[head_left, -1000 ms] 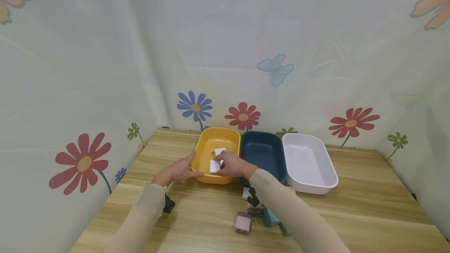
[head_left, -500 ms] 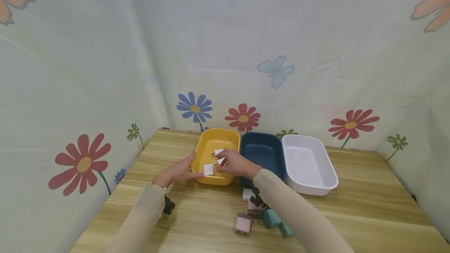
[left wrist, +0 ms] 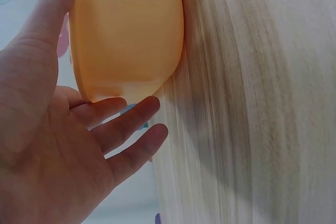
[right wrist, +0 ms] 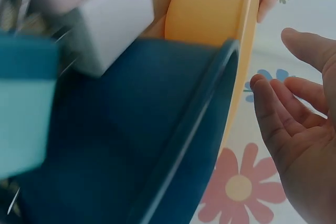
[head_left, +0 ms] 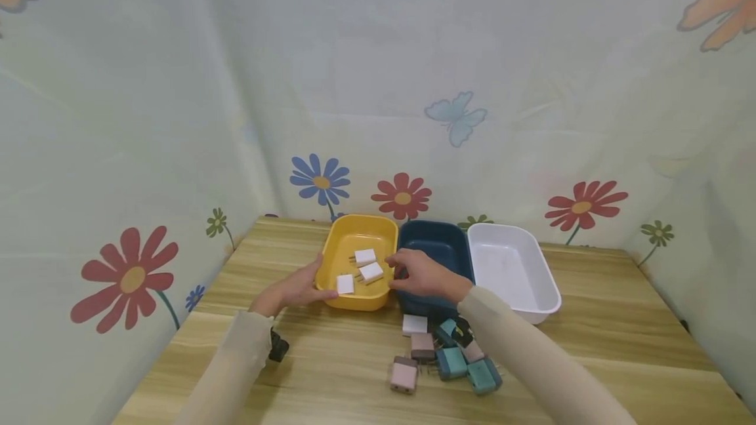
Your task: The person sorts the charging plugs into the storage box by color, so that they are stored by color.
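Three white plug chargers (head_left: 370,273) with metal prongs lie in the yellow bin (head_left: 384,231). My left hand (head_left: 295,287) rests against that bin's near left corner, thumb along the front rim and fingers at the left side. In the left wrist view its spread fingers touch the yellow wall (left wrist: 128,35). My right hand (head_left: 425,274) hovers over the boundary between the yellow bin and the dark blue bin (head_left: 440,235), thumb and fingertips apart with nothing between them. The right wrist view shows this hand (right wrist: 299,108) empty, its fingers loosely bent.
A white bin (head_left: 510,267) stands right of the blue one. In front of the bins lie several chargers: a white charger (head_left: 415,324), a pink charger (head_left: 404,374), a teal charger (head_left: 452,363) and others, partly under the right wrist. A flowered curtain (head_left: 354,84) hangs behind the table.
My right hand has let go of a white charger in the yellow bin and drawn back to the right, baring three chargers there. My left hand stays at the bin's corner.
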`<state>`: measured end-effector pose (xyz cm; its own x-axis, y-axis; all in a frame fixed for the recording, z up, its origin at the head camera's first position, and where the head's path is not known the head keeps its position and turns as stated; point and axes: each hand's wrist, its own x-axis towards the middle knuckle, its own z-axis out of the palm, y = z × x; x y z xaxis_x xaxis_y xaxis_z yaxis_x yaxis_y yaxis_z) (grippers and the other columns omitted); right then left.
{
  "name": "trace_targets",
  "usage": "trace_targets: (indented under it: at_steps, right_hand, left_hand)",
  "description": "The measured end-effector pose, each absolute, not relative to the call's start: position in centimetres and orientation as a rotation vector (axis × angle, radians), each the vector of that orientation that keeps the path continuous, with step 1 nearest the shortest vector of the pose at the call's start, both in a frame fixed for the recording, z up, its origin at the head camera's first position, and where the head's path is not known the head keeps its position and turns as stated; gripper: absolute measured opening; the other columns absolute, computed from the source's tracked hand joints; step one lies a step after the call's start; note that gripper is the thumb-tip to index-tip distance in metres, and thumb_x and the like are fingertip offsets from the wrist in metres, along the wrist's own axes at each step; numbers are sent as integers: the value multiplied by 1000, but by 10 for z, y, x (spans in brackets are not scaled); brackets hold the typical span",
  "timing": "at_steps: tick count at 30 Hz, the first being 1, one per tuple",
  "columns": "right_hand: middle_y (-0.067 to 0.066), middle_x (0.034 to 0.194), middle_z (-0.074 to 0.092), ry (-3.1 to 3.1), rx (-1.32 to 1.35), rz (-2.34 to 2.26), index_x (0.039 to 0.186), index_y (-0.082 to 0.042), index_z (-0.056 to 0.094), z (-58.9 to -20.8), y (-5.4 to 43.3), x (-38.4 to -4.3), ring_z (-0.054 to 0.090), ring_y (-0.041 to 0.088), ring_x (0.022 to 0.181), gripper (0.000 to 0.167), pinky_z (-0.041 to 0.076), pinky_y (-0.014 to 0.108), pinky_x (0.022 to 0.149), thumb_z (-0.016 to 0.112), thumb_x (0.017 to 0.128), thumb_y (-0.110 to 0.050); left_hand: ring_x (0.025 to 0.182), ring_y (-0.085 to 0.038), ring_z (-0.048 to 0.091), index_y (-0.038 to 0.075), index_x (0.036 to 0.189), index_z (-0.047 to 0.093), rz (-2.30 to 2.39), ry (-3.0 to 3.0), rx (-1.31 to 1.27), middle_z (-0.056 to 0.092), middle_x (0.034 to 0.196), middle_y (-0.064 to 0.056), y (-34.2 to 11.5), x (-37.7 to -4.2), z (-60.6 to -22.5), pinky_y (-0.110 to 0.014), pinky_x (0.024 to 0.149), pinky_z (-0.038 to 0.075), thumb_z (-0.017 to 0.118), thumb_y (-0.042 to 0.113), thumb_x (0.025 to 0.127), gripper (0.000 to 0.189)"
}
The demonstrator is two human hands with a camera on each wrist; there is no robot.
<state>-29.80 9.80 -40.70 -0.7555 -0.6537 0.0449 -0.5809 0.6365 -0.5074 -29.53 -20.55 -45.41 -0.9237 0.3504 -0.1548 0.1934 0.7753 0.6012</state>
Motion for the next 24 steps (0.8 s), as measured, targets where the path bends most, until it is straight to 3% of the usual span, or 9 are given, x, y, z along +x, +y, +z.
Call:
trace_targets:
  at_steps: [13,24]
  right_hand:
    - [9,105,61,2682,-1183,-725,124,0,59,-405,137,-269,62,20,90,42,53,26,75,70,87,-16]
    - [1,102,59,2646,-1303,-648,123,-5,61,-414,151,-251,59,9,82,37,52,22,73,68,88,-16]
  left_hand:
    - [137,-38,23,-3,150,2,913,2693,479,16,152,-26,-202,-294,-448,-51,110,20,70,42,84,105]
    - [138,-36,22,2,151,-1,1022,2675,514,16,153,-23,-198,-293,-450,-51,110,20,69,37,85,103]
